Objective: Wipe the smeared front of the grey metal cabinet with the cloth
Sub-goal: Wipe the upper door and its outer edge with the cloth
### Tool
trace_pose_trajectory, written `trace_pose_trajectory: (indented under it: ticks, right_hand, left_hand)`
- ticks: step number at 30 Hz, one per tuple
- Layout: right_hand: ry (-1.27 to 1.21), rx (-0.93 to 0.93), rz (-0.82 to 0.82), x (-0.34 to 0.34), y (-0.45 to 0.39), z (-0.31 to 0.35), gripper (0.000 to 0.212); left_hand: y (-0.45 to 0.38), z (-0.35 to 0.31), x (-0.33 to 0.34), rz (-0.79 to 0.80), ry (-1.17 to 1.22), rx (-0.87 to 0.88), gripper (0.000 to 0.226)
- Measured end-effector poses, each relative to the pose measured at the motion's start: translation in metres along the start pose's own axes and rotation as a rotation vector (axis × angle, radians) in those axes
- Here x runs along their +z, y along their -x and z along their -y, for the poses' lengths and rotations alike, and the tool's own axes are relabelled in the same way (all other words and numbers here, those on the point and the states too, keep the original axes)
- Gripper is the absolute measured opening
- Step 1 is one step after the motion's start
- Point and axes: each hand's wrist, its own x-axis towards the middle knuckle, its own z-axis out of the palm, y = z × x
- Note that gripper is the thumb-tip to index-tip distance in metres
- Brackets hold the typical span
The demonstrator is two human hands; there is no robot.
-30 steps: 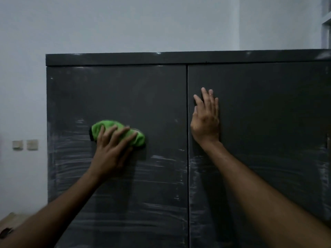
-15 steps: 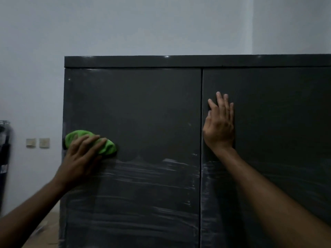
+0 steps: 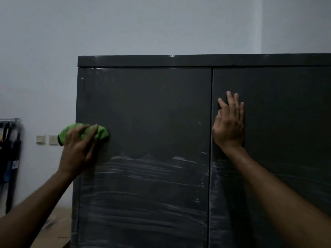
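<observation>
The grey metal cabinet [image 3: 152, 104] fills the view with two closed doors. The upper half of both doors looks dark and even, while whitish streaks [image 3: 148, 185] cover the lower half. My left hand [image 3: 78, 149] presses a bunched green cloth [image 3: 102, 133] against the left edge of the left door, fingers laid over it; the hand is blurred. Part of the cloth sticks out past the cabinet's left side. My right hand [image 3: 230, 126] lies flat on the right door just beside the centre seam, fingers straight and pointing up.
A pale wall stands behind and to the left of the cabinet, with two wall sockets [image 3: 46, 139]. A dark rack [image 3: 9, 149] with hanging items is at the far left. Brown floor [image 3: 53, 230] shows at the cabinet's lower left.
My left hand has slid the cloth leftwards across the left door to its outer edge. The view has turned left. My right hand has stayed flat on the right door.
</observation>
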Motion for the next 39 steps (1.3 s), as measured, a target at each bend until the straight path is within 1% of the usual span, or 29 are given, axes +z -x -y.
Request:
trace_pose_trajectory:
  ticks: [2,3,4,7,9,10,12,13,15,17,19,21,22,23,25,27,29,31,33,34,36,39]
  right_hand:
    - [0.005,0.001,0.001,-0.001,0.000,-0.001,0.042]
    - [0.005,0.000,-0.002,-0.001,0.000,-0.001,0.042]
    - [0.004,-0.001,-0.006,0.000,0.000,-0.001,0.042]
    - [0.002,-0.001,-0.010,0.000,-0.001,0.000,0.042]
    - [-0.001,-0.001,-0.022,0.000,0.000,0.000,0.042]
    - [-0.002,-0.003,-0.025,0.001,0.000,0.000,0.042]
    - [-0.005,-0.006,-0.027,0.002,0.001,-0.002,0.042]
    - [-0.005,-0.006,-0.031,0.003,0.002,-0.003,0.042]
    - [-0.007,-0.012,-0.037,0.004,0.001,-0.004,0.042]
    - [-0.016,-0.013,-0.038,0.004,0.000,-0.004,0.041]
    - [-0.024,-0.009,-0.037,0.002,-0.001,-0.003,0.041]
    - [-0.027,-0.009,-0.036,0.001,0.000,-0.002,0.041]
    - [-0.027,-0.011,-0.037,0.001,0.000,-0.002,0.041]
    - [-0.026,-0.013,-0.036,0.001,0.000,-0.002,0.041]
    - [-0.023,-0.014,-0.036,0.003,0.000,-0.003,0.041]
    - [-0.015,-0.013,-0.041,0.003,0.000,-0.003,0.042]
    - [-0.011,-0.015,-0.035,0.002,0.000,-0.003,0.043]
    - [-0.019,-0.008,-0.027,0.001,-0.001,-0.001,0.043]
    - [-0.019,0.000,-0.024,0.000,0.000,0.001,0.042]
    - [-0.019,0.001,-0.027,0.000,0.000,0.001,0.042]
    - [-0.021,-0.003,-0.028,0.000,0.000,0.001,0.042]
    - [-0.016,-0.008,-0.032,0.001,0.000,-0.001,0.042]
  left_hand:
    - [-0.031,-0.013,0.002,-0.046,-0.009,-0.087,0.052]
    - [-0.031,-0.024,0.006,-0.061,-0.008,-0.088,0.052]
    - [-0.017,-0.032,0.011,-0.064,-0.012,-0.059,0.052]
    - [0.058,-0.042,0.019,0.009,-0.032,0.073,0.052]
    - [0.071,-0.031,0.011,0.047,-0.041,0.118,0.053]
    - [0.057,-0.024,0.008,0.036,-0.058,0.118,0.052]
    - [0.006,-0.015,0.003,-0.021,-0.058,0.041,0.051]
    - [-0.026,-0.015,0.000,-0.046,-0.054,-0.006,0.051]
    - [-0.073,-0.025,-0.003,-0.091,-0.033,-0.042,0.050]
    - [-0.069,-0.043,0.006,-0.102,0.005,-0.034,0.051]
    - [-0.026,-0.059,0.013,-0.054,0.035,0.007,0.052]
    - [0.007,-0.054,0.008,-0.012,0.048,0.042,0.051]
    - [0.004,-0.044,0.005,-0.011,0.052,0.039,0.050]
    - [-0.011,-0.032,0.002,-0.031,0.058,-0.007,0.049]
    - [-0.068,-0.011,-0.007,-0.104,0.090,-0.147,0.049]
    - [-0.124,-0.003,-0.016,-0.156,0.105,-0.222,0.046]
    - [-0.133,-0.012,-0.012,-0.165,0.136,-0.214,0.044]
    - [-0.097,-0.022,-0.004,-0.151,0.159,-0.143,0.047]
    - [-0.056,-0.030,0.001,-0.103,0.170,-0.090,0.051]
    - [-0.050,-0.029,0.002,-0.085,0.166,-0.077,0.051]
    - [-0.077,-0.023,-0.001,-0.091,0.170,-0.081,0.049]
    - [-0.157,-0.014,-0.009,-0.158,0.148,-0.128,0.042]
